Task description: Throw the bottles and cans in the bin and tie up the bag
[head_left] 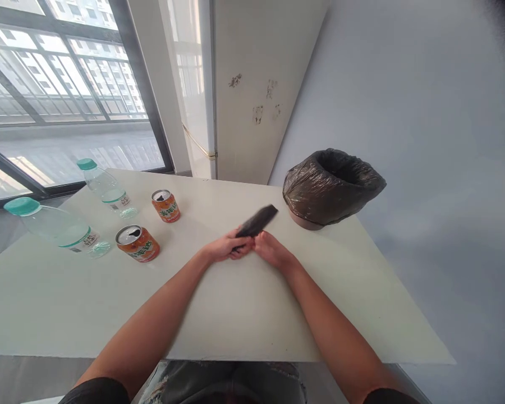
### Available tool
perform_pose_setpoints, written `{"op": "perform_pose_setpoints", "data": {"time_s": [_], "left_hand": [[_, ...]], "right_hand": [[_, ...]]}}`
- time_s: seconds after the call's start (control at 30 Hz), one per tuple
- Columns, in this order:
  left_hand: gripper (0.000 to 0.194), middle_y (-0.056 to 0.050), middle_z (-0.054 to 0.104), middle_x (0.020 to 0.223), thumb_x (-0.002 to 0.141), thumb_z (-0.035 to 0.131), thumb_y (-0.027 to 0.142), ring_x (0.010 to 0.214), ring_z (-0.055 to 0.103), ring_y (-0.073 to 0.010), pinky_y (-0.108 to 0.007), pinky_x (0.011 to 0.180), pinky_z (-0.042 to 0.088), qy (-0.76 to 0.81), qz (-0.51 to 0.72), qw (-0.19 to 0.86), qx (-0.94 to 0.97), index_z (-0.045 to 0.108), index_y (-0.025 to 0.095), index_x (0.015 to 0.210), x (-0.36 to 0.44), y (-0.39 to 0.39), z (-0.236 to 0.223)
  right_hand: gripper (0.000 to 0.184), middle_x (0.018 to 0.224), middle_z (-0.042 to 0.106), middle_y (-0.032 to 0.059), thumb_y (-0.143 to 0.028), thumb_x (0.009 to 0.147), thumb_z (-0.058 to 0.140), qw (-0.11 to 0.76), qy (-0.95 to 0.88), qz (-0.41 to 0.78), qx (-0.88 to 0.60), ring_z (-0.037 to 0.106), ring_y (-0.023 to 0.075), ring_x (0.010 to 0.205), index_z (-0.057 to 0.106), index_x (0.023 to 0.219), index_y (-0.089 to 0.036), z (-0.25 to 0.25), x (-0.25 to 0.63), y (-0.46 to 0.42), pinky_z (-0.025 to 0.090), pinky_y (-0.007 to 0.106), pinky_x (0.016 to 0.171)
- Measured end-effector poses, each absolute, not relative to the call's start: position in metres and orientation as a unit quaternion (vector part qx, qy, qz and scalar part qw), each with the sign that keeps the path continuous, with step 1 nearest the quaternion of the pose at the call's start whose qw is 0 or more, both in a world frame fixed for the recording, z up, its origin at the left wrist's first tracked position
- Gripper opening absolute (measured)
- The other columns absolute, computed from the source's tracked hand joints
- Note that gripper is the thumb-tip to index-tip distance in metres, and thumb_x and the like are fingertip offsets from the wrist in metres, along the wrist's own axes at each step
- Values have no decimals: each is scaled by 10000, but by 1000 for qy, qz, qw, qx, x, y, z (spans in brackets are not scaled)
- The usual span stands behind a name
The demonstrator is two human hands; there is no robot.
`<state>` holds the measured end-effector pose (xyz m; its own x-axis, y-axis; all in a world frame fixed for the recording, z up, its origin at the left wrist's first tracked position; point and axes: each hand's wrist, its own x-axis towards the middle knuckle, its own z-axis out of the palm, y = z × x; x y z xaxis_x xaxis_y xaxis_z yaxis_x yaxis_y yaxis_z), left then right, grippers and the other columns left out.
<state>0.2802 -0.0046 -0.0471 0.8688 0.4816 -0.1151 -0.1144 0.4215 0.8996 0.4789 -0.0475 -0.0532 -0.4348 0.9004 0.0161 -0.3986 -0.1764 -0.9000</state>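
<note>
A narrow, folded strip that looks like a black plastic bag (258, 220) is held over the middle of the table, slightly blurred. My left hand (229, 246) is closed around its near end, and the far end sticks out up and to the right. My right hand (272, 248) is closed like a fist just right of the left one, its fingers meeting the left fingertips by the bag's lower edge. Whatever the right fingers pinch is hidden.
On the left of the white table (235, 314) stand two orange drink cans, one nearer (138, 243) and one farther (166, 206). Beside them are two clear green-capped bottles, a near bottle (63, 229) and a far bottle (108, 188). A bin lined with a black bag (320, 191) stands back right by the wall.
</note>
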Motion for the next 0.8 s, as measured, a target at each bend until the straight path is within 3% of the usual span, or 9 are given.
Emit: {"op": "perform_pose_setpoints", "data": {"time_s": [0.1, 0.23, 0.43, 0.63, 0.8], "left_hand": [[533, 34, 380, 576, 907, 733, 521, 460, 311, -56, -203, 408, 190, 168, 50, 808, 563, 429, 185, 626, 285, -11, -47], [518, 50, 336, 599, 929, 699, 547, 471, 264, -55, -203, 407, 164, 161, 19, 816, 554, 426, 193, 667, 283, -10, -44], [432, 69, 297, 620, 963, 670, 482, 475, 218, -55, -178, 403, 143, 153, 10, 843, 516, 408, 209, 757, 277, -5, -43], [374, 79, 283, 615, 984, 653, 465, 471, 172, -55, -174, 398, 116, 135, -11, 862, 488, 441, 205, 819, 273, -3, -40], [377, 72, 287, 626, 974, 664, 443, 472, 180, -56, -175, 402, 106, 137, -18, 864, 485, 427, 207, 800, 275, -4, -40]], "right_hand": [[675, 1407, 660, 117, -666, 884, 736, 394, -502, 723, -264, 623, 295, 1280, 678, 1393, -225, -52, 465, -57, 521, 456, 1101], [387, 1387, 677, 72, -531, 1027, 598, 444, -488, 683, -313, 611, 241, 1289, 805, 1105, -214, -54, 463, -55, 464, 373, 1159], [399, 1175, 745, 82, -526, 1015, 610, 558, -447, 606, -348, 639, 234, 1176, 800, 888, -198, -60, 467, -44, 491, 356, 1075], [408, 1106, 718, 78, -598, 948, 678, 613, -388, 583, -367, 634, 208, 943, 753, 835, -213, -65, 469, -39, 551, 373, 935], [437, 988, 655, 57, -609, 944, 658, 627, -388, 556, -383, 605, 196, 835, 558, 754, -228, -66, 474, -35, 555, 390, 856]]}}
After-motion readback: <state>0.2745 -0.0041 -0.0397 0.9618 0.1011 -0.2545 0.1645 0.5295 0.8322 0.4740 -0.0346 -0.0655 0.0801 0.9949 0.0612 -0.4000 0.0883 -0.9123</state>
